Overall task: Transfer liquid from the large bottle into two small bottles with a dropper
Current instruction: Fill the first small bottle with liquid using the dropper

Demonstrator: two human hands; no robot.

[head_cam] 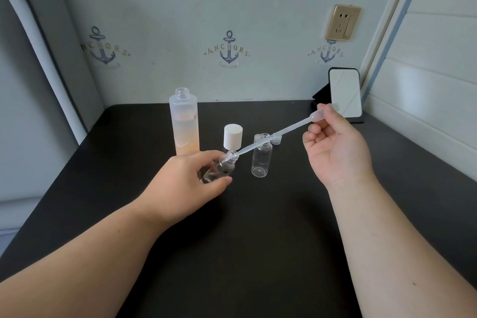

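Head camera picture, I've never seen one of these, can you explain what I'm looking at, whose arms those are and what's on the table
There is no machine here. The one picture comes from a camera worn on a person's head, looking forward and down, so the two bare arms are the wearer's own.

The left hand grips a small clear bottle, tilted, with its open neck toward the right. The right hand pinches the bulb of a long plastic dropper, whose tip sits in that bottle's mouth.

On the black table stand a tall large bottle, open and partly filled with peach-coloured liquid, a white cap, and a second small bottle, upright and open. A small clear cap lies behind it. A phone leans at the back right.
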